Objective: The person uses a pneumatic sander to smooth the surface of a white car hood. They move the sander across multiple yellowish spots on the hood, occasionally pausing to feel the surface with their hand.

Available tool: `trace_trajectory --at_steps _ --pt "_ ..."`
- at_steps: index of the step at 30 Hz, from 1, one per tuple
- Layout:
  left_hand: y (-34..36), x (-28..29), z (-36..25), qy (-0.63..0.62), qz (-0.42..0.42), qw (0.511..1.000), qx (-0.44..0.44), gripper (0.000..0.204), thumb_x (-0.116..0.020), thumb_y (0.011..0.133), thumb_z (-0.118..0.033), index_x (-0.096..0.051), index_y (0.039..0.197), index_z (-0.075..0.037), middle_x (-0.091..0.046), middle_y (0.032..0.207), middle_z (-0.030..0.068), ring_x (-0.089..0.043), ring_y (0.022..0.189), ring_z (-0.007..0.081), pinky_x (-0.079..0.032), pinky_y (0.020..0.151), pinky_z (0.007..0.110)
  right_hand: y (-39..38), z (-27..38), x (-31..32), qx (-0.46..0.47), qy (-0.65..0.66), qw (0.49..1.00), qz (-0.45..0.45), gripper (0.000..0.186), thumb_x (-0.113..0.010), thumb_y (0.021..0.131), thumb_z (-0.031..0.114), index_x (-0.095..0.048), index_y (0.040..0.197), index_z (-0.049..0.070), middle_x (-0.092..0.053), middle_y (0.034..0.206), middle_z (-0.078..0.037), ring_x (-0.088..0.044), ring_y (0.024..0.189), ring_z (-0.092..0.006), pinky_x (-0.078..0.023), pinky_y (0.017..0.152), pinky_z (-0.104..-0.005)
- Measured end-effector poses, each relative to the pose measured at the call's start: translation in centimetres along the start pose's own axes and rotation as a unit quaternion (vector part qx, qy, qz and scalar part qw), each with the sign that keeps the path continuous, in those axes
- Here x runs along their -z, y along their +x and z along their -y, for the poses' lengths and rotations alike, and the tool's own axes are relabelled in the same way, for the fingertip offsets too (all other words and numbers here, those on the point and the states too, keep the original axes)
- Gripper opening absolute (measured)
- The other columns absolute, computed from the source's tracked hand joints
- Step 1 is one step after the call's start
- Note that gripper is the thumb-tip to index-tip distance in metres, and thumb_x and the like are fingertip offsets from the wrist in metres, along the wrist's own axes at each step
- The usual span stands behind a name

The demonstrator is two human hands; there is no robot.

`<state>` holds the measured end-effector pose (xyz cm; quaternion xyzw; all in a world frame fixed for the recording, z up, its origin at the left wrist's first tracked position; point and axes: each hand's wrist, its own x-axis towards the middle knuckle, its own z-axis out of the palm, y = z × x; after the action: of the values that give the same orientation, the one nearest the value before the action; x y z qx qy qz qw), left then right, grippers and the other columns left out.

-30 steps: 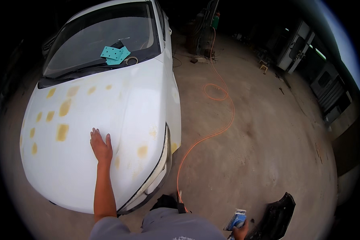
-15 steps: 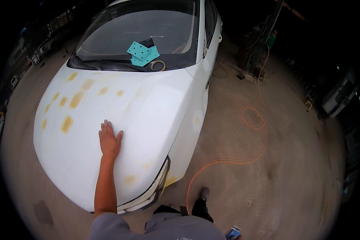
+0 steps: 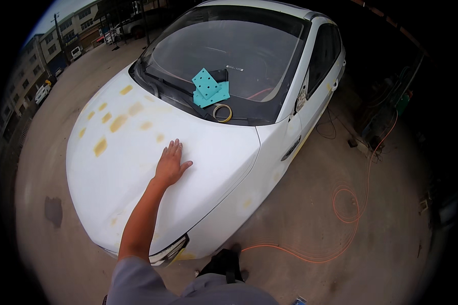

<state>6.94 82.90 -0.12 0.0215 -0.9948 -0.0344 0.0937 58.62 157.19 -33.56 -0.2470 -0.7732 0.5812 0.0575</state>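
My left hand (image 3: 171,163) lies flat, palm down, on the white car hood (image 3: 112,188), its fingers stretched out and holding nothing. Several yellowish, sanded-looking patches (image 3: 118,123) spot the hood to the left of and beyond it. At the base of the windshield (image 3: 224,46) rest turquoise sanding sheets (image 3: 206,84) with punched holes, against a dark block-like thing (image 3: 219,75). A roll of tape (image 3: 230,113) sits beside them. My right hand is out of sight; only a bit of a blue item (image 3: 300,301) shows at the lower edge.
An orange hose (image 3: 310,260) runs over the concrete floor (image 3: 300,218), looping to the right of the car. Dark equipment (image 3: 376,107) stands at the far right. The headlight (image 3: 170,251) is at the hood's near corner. Buildings (image 3: 66,33) and parked vehicles are at the far left.
My left hand has slid across the hood, farther right and toward the windshield. The view has turned left, bringing in the buildings, and the blue item has dropped mostly out of the picture.
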Motion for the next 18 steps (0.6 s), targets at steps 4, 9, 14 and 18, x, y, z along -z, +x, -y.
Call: trace_trajectory --at_steps 4,9,14,18 --pt "7.0 -2.6 1.6 -0.011 0.007 1.0 0.012 0.088 -0.053 0.104 -0.057 -0.032 0.158 0.009 -0.028 0.168 0.0262 -0.024 0.158 0.0393 -0.022 0.129 0.049 15.1 -2.8 4.0 -0.128 0.433 0.855 0.257 0.037 -0.059 0.103 0.044 -0.069 0.11 0.009 -0.065 0.083 -0.006 -0.06 0.075 -0.0206 -0.052 0.069 -0.0317" --pt "16.5 -2.6 4.1 -0.001 -0.013 1.0 -0.012 0.091 -0.047 0.104 -0.063 -0.034 0.157 0.01 -0.028 0.168 0.0272 -0.023 0.158 0.041 -0.022 0.128 0.051 23.0 7.4 -7.9 -0.079 -0.125 0.983 0.113 0.036 -0.06 0.102 0.043 -0.067 0.111 0.008 -0.065 0.085 -0.007 -0.061 0.076 -0.0208 -0.053 0.07 -0.0322" --pt "20.3 -3.3 7.5 0.002 -0.005 0.998 0.057 0.098 -0.044 0.102 -0.069 -0.034 0.156 0.012 -0.028 0.167 0.0298 -0.022 0.158 0.042 -0.022 0.128 0.051 32.1 17.0 -17.2 -0.064 -0.188 0.967 0.162 0.036 -0.062 0.1 0.041 -0.066 0.113 0.008 -0.065 0.087 -0.008 -0.061 0.078 -0.0209 -0.053 0.071 -0.0326" --pt "24.1 -4.1 13.6 0.032 -0.005 0.988 0.151 0.101 -0.044 0.102 -0.07 -0.032 0.156 0.014 -0.027 0.167 0.0313 -0.022 0.158 0.0427 -0.021 0.128 0.051 37.4 22.0 -24.8 -0.051 -0.223 0.953 0.2 0.035 -0.062 0.1 0.04 -0.065 0.115 0.008 -0.065 0.088 -0.008 -0.061 0.079 -0.0211 -0.053 0.072 -0.033"
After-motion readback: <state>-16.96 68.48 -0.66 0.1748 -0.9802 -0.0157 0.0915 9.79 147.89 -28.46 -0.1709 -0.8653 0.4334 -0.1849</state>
